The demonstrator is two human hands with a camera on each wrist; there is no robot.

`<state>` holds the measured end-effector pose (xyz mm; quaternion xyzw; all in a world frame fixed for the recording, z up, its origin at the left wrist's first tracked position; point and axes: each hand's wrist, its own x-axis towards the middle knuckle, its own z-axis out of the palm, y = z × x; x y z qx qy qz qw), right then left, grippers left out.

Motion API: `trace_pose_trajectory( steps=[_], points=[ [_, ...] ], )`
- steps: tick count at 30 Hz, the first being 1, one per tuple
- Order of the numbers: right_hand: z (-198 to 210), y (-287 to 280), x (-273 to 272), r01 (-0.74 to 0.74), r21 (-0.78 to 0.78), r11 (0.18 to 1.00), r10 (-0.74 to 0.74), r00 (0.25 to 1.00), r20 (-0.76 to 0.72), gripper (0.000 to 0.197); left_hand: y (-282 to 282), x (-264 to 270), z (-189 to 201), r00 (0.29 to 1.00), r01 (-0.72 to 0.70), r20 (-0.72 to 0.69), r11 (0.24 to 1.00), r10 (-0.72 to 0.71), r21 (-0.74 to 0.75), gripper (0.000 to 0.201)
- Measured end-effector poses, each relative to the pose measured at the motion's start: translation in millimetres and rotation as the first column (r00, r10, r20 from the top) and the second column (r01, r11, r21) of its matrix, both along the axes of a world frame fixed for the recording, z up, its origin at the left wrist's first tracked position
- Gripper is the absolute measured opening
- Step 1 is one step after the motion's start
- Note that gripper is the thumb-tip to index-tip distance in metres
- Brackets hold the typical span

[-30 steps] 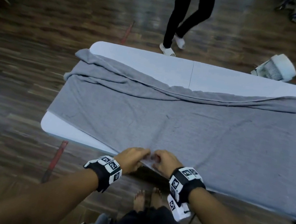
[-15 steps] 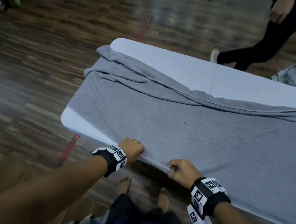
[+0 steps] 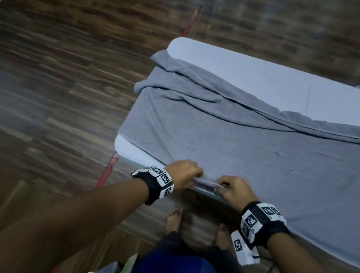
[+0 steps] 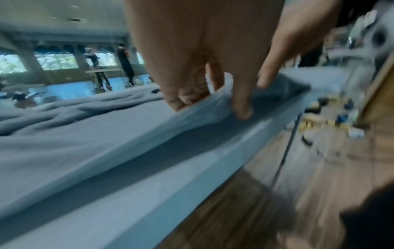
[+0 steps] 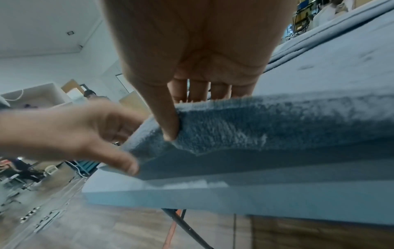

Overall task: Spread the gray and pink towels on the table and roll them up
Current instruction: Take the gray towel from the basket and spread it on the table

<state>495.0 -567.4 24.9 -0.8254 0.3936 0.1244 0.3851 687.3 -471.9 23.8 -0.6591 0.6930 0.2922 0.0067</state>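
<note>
Dark wood-plank floor [image 3: 53, 101] takes up most of the room, with a red tape line [image 3: 192, 18] running under the pale folding surface [image 3: 273, 77]. A gray towel [image 3: 252, 150] lies spread across that surface, its far edge bunched into a long ridge and its left end rumpled near the corner; bare tabletop shows beyond the ridge and at the near left corner. At the near edge the towel's hem is lifted off the surface. The left hand [image 3: 182, 173] grips that hem, fingers curled over the top and thumb below; just beside it the right hand [image 3: 235, 190] pinches the same hem, thumb pressed into the pile. Both wrists wear black bands carrying square black-and-white marker tags [image 3: 161, 175], with no readable writing. Bare feet [image 3: 174, 219] stand under the edge.
</note>
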Motion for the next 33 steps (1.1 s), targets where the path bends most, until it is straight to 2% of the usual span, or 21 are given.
trace_pose_trajectory(
  steps=[2,3,5,7,11,12,13,14,17,19,22,23,25,28,31,33],
  points=[
    [5,0,-4,-0.054,0.012,0.998,0.054,0.997,-0.050,0.011,12,37,-9,0.973,0.008,0.232,1.000,-0.014,0.027,0.027],
    [6,0,-4,-0.089,0.018,0.996,0.091,0.992,-0.093,0.014,19,56,-12,0.957,-0.038,0.289,0.999,0.028,0.029,0.027],
    [5,1,1,-0.145,0.039,0.989,0.150,0.974,-0.170,0.014,31,87,-15,0.945,-0.116,0.309,0.993,0.105,0.017,0.023],
    [5,3,18,-0.153,0.042,0.987,0.159,0.969,-0.191,0.014,40,104,-17,0.970,-0.123,0.211,0.992,0.117,0.013,0.019],
    [1,16,66,-0.155,0.082,0.984,0.163,0.981,-0.105,0.042,54,105,-9,0.993,-0.119,-0.020,0.990,0.118,-0.071,0.022],
    [-2,20,76,-0.168,0.094,0.981,0.177,0.980,-0.095,0.039,56,104,-6,0.992,-0.120,-0.055,0.988,0.115,-0.100,0.022],
    [-4,25,84,-0.182,0.098,0.978,0.191,0.977,-0.098,0.029,58,104,-5,0.990,-0.118,-0.085,0.987,0.109,-0.113,0.022],
    [-5,29,89,-0.202,0.097,0.975,0.212,0.971,-0.110,0.018,60,104,-3,0.989,-0.114,-0.103,0.988,0.102,-0.108,0.022],
    [-10,38,91,-0.202,0.086,0.976,0.211,0.971,-0.111,0.024,68,114,-2,0.991,-0.105,-0.082,0.994,0.101,-0.039,0.023],
    [-11,44,87,-0.202,0.052,0.978,0.205,0.975,-0.079,0.019,73,120,-2,0.991,-0.124,-0.057,0.992,0.124,-0.002,0.023],
    [-20,48,78,-0.372,-0.118,0.921,0.334,0.907,-0.255,0.069,76,117,5,0.984,-0.161,-0.087,0.986,0.156,-0.050,0.021],
    [-23,50,77,-0.405,-0.174,0.898,0.346,0.892,-0.293,0.072,75,114,8,0.983,-0.161,-0.102,0.984,0.152,-0.082,0.020],
    [-27,51,75,-0.400,-0.247,0.883,0.333,0.903,-0.273,0.057,72,108,13,0.984,-0.158,-0.099,0.981,0.147,-0.111,0.018],
    [-24,51,76,-0.344,-0.222,0.913,0.303,0.932,-0.198,0.035,73,109,10,0.985,-0.167,0.040,0.984,0.170,-0.061,0.016],
    [-16,45,72,-0.344,-0.133,0.929,0.321,0.932,-0.168,0.031,84,122,6,0.948,-0.173,0.279,0.983,0.151,0.056,0.022],
    [-12,42,67,-0.351,-0.088,0.932,0.338,0.932,-0.134,0.031,95,133,3,0.922,-0.193,0.362,0.974,0.139,0.119,0.024]
  ],
)
